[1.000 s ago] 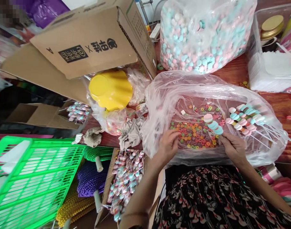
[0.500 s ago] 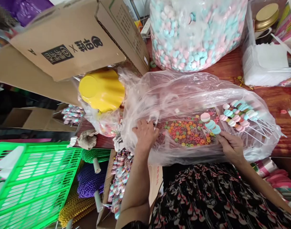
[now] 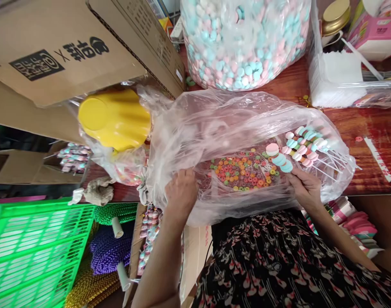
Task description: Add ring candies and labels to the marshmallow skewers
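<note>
Between the fingers of my right hand is a marshmallow skewer, one pink piece on top and several blue ones below; its stick is hidden by the hand. My left hand rests at the left part of a clear plastic bag, fingers curled down and their tips out of sight, so what they hold cannot be seen. Colourful candy rings lie spread on the plastic between both hands. Just beyond my right hand, several finished-looking marshmallow skewers lie in a pile, white sticks pointing right.
Behind the plastic stands a big bag of pink and blue marshmallows. A yellow fluted bowl lies tipped beside a cardboard box. At the right back is a clear bin. Below left are a green basket and bead strands.
My left hand has drawn back toward the left and its fingers have curled in. My right hand still holds the marshmallow skewer. The whole view has shifted, so things appear further left.
</note>
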Motion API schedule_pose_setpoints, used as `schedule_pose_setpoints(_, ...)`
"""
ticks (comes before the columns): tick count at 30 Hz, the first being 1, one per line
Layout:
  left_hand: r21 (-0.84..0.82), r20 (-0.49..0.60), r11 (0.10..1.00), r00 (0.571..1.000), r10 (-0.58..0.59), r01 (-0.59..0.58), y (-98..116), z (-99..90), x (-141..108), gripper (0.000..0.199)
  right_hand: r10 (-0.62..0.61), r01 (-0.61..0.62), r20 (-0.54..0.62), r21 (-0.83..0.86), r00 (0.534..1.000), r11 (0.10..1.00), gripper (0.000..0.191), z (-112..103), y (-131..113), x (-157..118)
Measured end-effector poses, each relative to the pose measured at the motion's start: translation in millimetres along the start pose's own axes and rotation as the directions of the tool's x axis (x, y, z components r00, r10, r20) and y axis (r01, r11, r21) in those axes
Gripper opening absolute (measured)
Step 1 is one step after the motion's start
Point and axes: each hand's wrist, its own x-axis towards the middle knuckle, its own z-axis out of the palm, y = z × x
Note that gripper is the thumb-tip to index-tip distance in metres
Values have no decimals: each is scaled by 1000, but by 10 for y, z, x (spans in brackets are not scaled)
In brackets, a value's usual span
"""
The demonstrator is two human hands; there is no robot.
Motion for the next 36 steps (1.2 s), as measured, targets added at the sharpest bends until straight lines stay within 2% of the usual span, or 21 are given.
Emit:
schedule_pose_setpoints(3, -92, -135, 972, 969, 205, -218, 140, 25, -278, 38, 8, -8, -21, 2, 1000, 1000, 22, -25, 20, -19)
schedule_pose_setpoints(6, -147, -128, 901, 911, 392, -409, 321, 200, -387, 40, -25, 25, 1, 5, 1000, 1000, 21, -3, 34, -20)
schedule_pose_setpoints(9, -112, -97, 909, 914, 393, -403, 480, 263, -410, 42, -59, 59, 43, 4, 997, 998, 20, 46, 29, -21)
schedule_pose_setpoints(12, -50, -142, 932, 927, 348, -358, 636, 146, -426, 44, -77, 76, 73, 17, 994, 997, 21, 90, 34, -37)
schedule_pose_setpoints(15, -66, -133, 902, 899, 416, -427, 777, 86, -410, 40, -96, 95, 93, 13, 991, 995, 21, 118, 40, -61)
schedule_pose_setpoints(18, -107, -154, 873, 875, 458, -476, 818, 226, -361, 32, -123, 122, 123, 9, 985, 992, 21, 135, 18, -75)
schedule_pose_setpoints(21, -127, -339, 850, 828, 447, -511, 758, 441, -321, 23, -145, 146, 153, 5, 978, 989, 23, 136, -9, -63)
schedule_pose_setpoints(24, -165, -499, 820, 763, 410, -548, 708, 544, -325, 16, -175, 180, 184, -10, 967, 984, 24, 119, -8, -25)
schedule_pose_setpoints(26, -213, -510, 819, 775, 372, -533, 708, 527, -353, 15, -203, 214, 215, -27, 955, 977, 23, 98, 7, 12)
schedule_pose_setpoints(29, -342, -447, 812, 842, 302, -472, 718, 460, -385, 21, -263, 281, 253, -37, 931, 959, 21, 65, 38, 77)
schedule_pose_setpoints(32, -516, -427, 741, 879, 213, -430, 704, 467, -365, 17, -320, 337, 256, -27, 912, 941, 22, 41, 63, 129)
schedule_pose_setpoints(34, -556, -475, 713, 867, 150, -427, 696, 520, -336, 15, -329, 347, 257, -31, 909, 937, 23, 34, 72, 140)
schedule_pose_setpoints(36, -510, -535, 740, 835, 126, -439, 705, 580, -316, 14, -327, 348, 259, -40, 909, 937, 24, 30, 78, 133)
